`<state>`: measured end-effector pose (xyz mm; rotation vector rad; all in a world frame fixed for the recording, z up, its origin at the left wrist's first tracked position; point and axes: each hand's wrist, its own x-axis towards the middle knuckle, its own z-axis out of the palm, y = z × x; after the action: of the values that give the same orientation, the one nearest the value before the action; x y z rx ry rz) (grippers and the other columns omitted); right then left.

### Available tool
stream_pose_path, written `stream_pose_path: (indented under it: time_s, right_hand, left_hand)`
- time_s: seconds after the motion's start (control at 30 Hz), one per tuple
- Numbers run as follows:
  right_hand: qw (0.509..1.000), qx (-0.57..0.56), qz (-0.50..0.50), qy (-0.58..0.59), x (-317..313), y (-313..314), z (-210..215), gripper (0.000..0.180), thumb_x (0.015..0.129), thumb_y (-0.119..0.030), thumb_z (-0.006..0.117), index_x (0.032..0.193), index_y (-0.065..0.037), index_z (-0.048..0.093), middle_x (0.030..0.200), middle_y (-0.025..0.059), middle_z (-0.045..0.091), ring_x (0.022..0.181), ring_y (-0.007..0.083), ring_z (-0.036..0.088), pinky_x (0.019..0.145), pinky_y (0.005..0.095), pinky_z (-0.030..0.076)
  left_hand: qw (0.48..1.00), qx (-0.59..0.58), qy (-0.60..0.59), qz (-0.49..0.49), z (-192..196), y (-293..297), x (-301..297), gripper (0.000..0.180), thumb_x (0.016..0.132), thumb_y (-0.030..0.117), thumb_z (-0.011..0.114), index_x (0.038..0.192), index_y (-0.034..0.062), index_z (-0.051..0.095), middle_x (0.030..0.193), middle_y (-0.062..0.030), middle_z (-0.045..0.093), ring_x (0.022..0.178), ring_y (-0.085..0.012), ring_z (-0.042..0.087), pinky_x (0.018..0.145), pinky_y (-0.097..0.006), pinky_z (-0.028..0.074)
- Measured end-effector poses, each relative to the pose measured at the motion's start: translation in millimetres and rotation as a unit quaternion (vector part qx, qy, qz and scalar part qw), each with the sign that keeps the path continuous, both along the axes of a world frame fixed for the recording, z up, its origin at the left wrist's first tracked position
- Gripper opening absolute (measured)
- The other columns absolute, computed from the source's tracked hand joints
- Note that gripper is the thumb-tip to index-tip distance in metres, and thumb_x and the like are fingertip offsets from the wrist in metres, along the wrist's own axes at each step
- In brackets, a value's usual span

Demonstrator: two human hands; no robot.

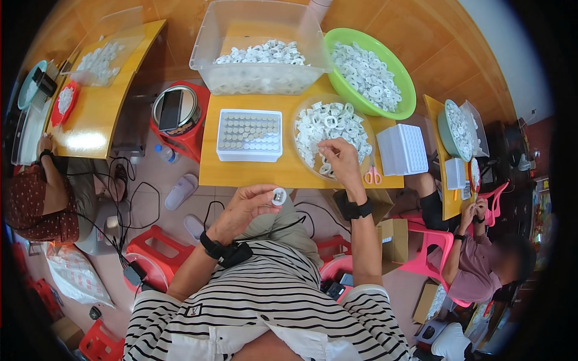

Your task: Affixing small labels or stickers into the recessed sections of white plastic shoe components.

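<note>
My left hand (248, 207) pinches a small round white part (279, 197) with metallic bits on its face, just off the table's front edge. Over a shallow clear round tray (299, 161) is my right hand (342, 159), its fingertips drawn together; whatever they hold, if anything, is too small to make out. Loose white plastic rings and small pieces (331, 122) fill the tray beneath it. Left of the tray stands a white box (249, 157) with rows of round grey-and-white pieces in it.
Behind are a clear bin (259, 81) and a green basin (411, 99) of white parts. Pink scissors (372, 175) lie by stacked white trays (403, 150). A red stool (195, 141) carries a tin and a phone (171, 110). Other people work at both sides; cables cross the floor.
</note>
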<state>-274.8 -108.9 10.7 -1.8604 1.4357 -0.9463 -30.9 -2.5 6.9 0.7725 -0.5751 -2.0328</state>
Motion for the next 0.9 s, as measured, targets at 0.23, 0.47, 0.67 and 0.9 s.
stream_pose_path:
  time_s: [0.23, 0.47, 0.67, 0.9]
  right_hand:
    - [0.904, 0.231, -0.103, -0.345, -3.6, 6.4, 16.4, 0.015, 0.080, -0.007, 0.062, 0.094, -0.001, 0.064, 0.081, 0.0047, 0.063, 0.068, 0.0110, 0.060, 0.056, 0.0182, 0.046]
    - [0.799, 0.259, -0.056, -0.541, -8.5, 8.6, 17.4, 0.020, 0.079, -0.001, 0.061, 0.099, 0.002, 0.060, 0.095, 0.0137, 0.063, 0.079, 0.0169, 0.064, 0.070, 0.0227, 0.052]
    - [0.900, 0.153, -0.067, -0.403, 8.1, 16.8, 21.0, 0.026, 0.072, 0.007, 0.064, 0.096, 0.002, 0.057, 0.091, 0.0108, 0.061, 0.075, 0.0145, 0.062, 0.066, 0.0232, 0.051]
    - [0.928, 0.158, -0.071, -0.330, 11.7, 27.2, 34.6, 0.026, 0.071, 0.009, 0.062, 0.096, 0.002, 0.056, 0.089, 0.0088, 0.061, 0.074, 0.0113, 0.060, 0.063, 0.0213, 0.048]
  left_hand:
    - [1.000, 0.006, 0.003, 0.012, -0.7, 0.3, 2.0, 0.025, 0.087, 0.009, 0.054, 0.110, -0.0003, 0.057, 0.101, -0.0095, 0.062, 0.087, -0.0172, 0.063, 0.078, -0.029, 0.053]
    - [1.000, 0.013, 0.008, 0.022, -3.2, 2.7, 4.9, 0.025, 0.087, 0.009, 0.054, 0.109, -0.0010, 0.057, 0.100, -0.0103, 0.062, 0.087, -0.0180, 0.063, 0.078, -0.029, 0.053]
    - [1.000, 0.008, 0.002, 0.019, -1.0, 1.9, 2.9, 0.025, 0.087, 0.009, 0.054, 0.109, -0.0015, 0.057, 0.101, -0.0108, 0.062, 0.088, -0.0180, 0.062, 0.079, -0.030, 0.053]
    - [1.000, 0.003, 0.017, 0.018, 6.4, -4.9, 1.3, 0.027, 0.088, 0.011, 0.053, 0.112, -0.0023, 0.055, 0.102, -0.0107, 0.061, 0.090, -0.0171, 0.061, 0.080, -0.030, 0.053]
